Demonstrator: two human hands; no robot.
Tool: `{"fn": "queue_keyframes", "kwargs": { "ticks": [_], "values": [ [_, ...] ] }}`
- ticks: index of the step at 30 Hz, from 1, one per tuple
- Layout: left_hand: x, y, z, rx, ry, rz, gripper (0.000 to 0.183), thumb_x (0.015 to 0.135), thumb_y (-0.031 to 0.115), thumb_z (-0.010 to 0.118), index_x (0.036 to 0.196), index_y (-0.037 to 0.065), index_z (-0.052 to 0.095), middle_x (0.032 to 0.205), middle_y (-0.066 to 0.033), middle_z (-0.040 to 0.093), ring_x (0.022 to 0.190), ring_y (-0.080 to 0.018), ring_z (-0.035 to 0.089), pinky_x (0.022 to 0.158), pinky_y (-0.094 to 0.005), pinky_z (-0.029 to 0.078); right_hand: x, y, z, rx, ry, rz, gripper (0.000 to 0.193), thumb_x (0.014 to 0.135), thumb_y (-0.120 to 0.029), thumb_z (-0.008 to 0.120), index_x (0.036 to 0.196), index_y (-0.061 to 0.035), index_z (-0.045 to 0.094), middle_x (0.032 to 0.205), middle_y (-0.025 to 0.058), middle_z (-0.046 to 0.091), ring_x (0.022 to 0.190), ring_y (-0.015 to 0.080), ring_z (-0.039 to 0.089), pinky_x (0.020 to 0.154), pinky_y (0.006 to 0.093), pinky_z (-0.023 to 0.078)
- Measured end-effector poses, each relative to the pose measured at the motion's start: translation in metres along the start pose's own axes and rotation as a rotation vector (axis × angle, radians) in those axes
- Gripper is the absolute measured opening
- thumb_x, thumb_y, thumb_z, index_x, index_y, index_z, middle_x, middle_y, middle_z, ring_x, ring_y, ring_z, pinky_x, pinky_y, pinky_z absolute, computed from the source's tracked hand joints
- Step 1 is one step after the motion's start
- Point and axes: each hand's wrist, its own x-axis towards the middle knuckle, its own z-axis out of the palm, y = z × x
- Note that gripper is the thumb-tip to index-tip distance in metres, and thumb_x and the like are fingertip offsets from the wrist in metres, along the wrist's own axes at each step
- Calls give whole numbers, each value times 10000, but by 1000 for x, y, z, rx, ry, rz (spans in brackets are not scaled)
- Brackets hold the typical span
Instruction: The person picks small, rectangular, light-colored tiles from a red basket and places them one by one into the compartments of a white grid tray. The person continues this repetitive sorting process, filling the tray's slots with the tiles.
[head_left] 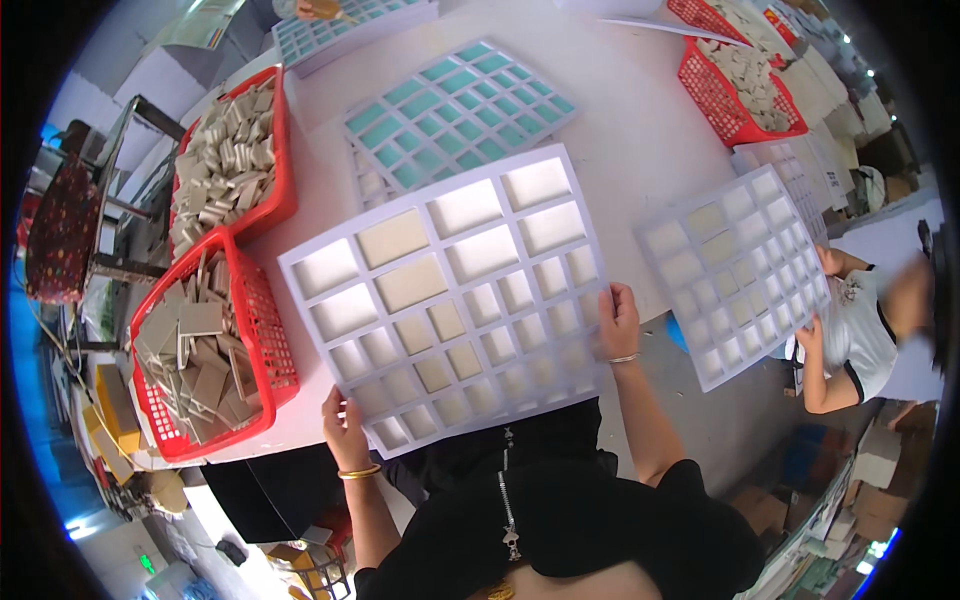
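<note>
two hands hold one thing here: your left hand (pixel 345 432) clamps the near-left corner of the white grid tray (pixel 455 290), thumb on top and fingers under the rim, while your right hand (pixel 617 322) grips its right edge the same way. neither hand is free, and both are closed on the tray.

the tray lies straight ahead of you, tilted, its near corner hanging off the near edge of the desk (pixel 640 140) and over your lap, with its far part above the desk surface. its long axis runs from the near-left corner by your left hand up to the far-right corner, so your hands sit at opposite ends of the near side. the large cells lie at the far end; two of them carry beige tiles, as do several small cells toward you. the rest show white.

your left hand is the nearer one to the red basket of beige tiles (pixel 205 345) at the desk's left edge, just beside the tray's left corner. a second red basket (pixel 232 160) stands behind it. a teal-backed grid tray (pixel 455 110) lies beyond yours, toward the far edge. at the right edge another person's hand (pixel 808 335) holds a similar white tray (pixel 740 270), well apart from your right hand.
</note>
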Motion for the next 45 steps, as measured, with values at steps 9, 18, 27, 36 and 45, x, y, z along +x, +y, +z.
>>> {"fn": "queue_keyframes", "kwargs": {
  "ticks": [9,18,27,36,45],
  "values": [
    [19,68,60,223,-186,417,441,795,104,665,1197,-40,556,1009,-162,630,942,-273,582,852,-367,443,71,12,-65,-226,98,-46,295,961,-293,514,980,-11,600,801,51,596,769,124,554,699,284,456],
    [-10,118,249,281,-580,588,656,776,281,698,1334,47,443,1209,-152,559,1109,-335,516,899,-459,399,211,12,-229,-860,524,-367,574,928,-444,509,1307,-14,488,1291,188,538,1226,331,485,1031,388,361],
    [-5,127,138,72,-383,615,531,776,116,671,1272,70,489,1241,-145,535,1145,-314,499,962,-416,377,111,28,-85,-524,78,-344,511,907,-284,589,1302,21,477,1292,188,522,1198,300,498,1023,387,370],
    [100,93,-108,450,476,598,128,782,28,620,906,41,647,879,-123,638,832,-310,604,742,-383,471,90,-36,28,-301,-208,-538,367,872,-108,596,1214,11,533,1192,156,575,1049,270,574,930,369,439],
    [176,59,-182,902,601,452,388,759,206,681,1124,136,569,1147,-84,564,1100,-316,507,934,-453,386,52,-82,70,-202,-355,-572,333,823,-54,602,1150,-5,564,1110,132,596,916,240,580,848,345,463]
  ]
}}
